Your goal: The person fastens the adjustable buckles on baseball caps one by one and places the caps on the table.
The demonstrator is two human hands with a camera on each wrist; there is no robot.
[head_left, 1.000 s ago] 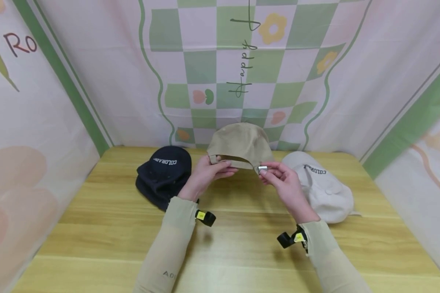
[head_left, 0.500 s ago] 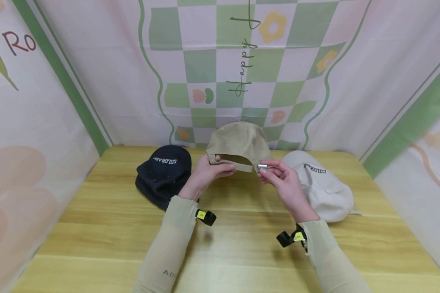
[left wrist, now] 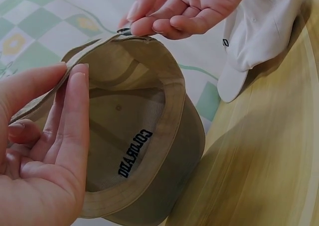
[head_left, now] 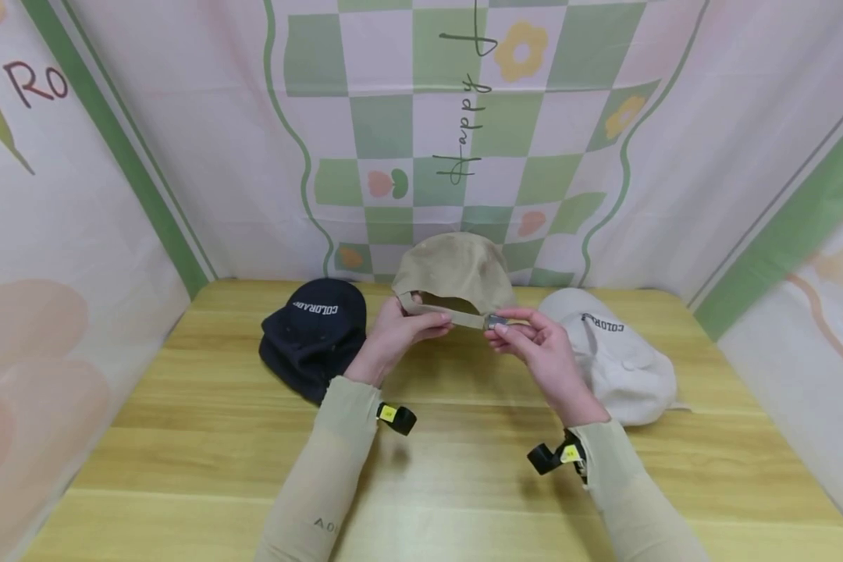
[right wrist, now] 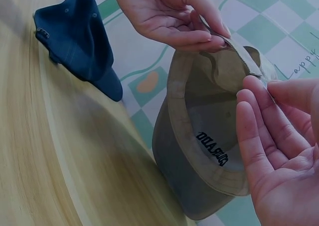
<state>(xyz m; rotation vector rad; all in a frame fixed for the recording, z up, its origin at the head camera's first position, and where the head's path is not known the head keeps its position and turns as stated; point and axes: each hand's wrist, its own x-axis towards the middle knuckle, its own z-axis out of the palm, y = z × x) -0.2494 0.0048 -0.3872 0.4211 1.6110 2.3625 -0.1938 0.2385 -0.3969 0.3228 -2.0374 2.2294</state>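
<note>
A khaki baseball cap (head_left: pixel 457 265) is held up above the table, its rear opening toward me. My left hand (head_left: pixel 393 332) pinches the cap's back strap (head_left: pixel 457 315) between thumb and fingers. At the strap's other end, my right hand (head_left: pixel 548 351) pinches a small metal buckle (head_left: pixel 496 321), which the strap end meets. In the left wrist view, the cap's inside (left wrist: pixel 119 106) shows the reversed stitching of COLORADO (left wrist: pixel 134 154). The right wrist view has the strap (right wrist: pixel 246 59) stretched between both hands, with the buckle mostly hidden by the right fingers (right wrist: pixel 261 94).
On the wooden table (head_left: pixel 457 484), a dark navy cap (head_left: pixel 316 336) lies to the left. An off-white cap (head_left: pixel 625 367) lies to the right, beside my right wrist. A patterned cloth (head_left: pixel 449 117) hangs close behind the khaki cap.
The strap end and the buckle, apart before, now meet. My right hand has moved slightly left with the buckle, and the khaki cap has shifted a little left. The other caps stay put.
</note>
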